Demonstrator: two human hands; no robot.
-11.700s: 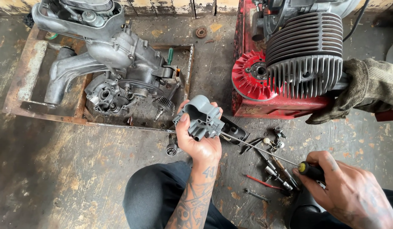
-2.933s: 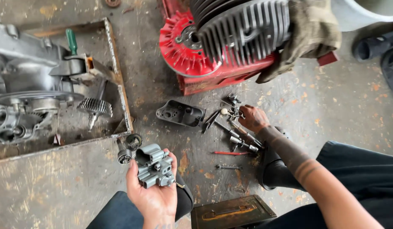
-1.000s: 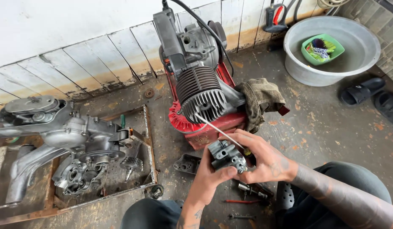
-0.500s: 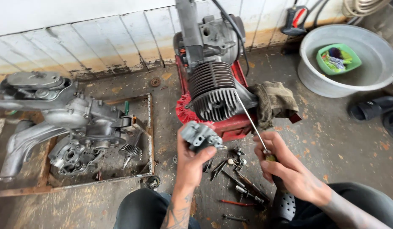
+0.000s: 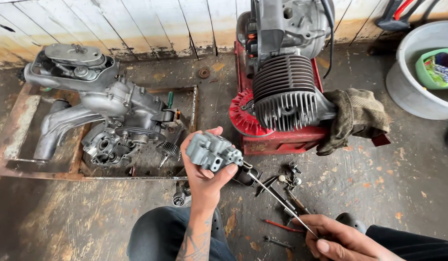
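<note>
Since half a second ago, our right hand point(image 5: 342, 240) has dropped toward the lower right of the frame, and the long thin rod point(image 5: 277, 199) it pinches now slants up and left, its tip meeting the side of the grey carburetor point(image 5: 212, 152) instead of pointing up at the engine. Our left hand point(image 5: 204, 169) is closed around that carburetor from below, thumb on its front edge, holding it just below centre frame, above the concrete floor point(image 5: 64, 217). Our right fingers are shut on the rod's lower end.

Behind the carburetor, at upper centre, stands a finned cylinder engine point(image 5: 284, 94) on a red housing point(image 5: 282, 140), with a dirty rag point(image 5: 354, 118) draped at its right. At left, a grey engine case point(image 5: 103, 116) lies in a rusty metal tray point(image 5: 21, 130). Small parts and screws point(image 5: 289, 176) are scattered on the floor between our hands, with a red-handled tool point(image 5: 279, 225) near the right hand. At upper right sits a grey basin point(image 5: 407, 87) holding a green container point(image 5: 434, 67)
</note>
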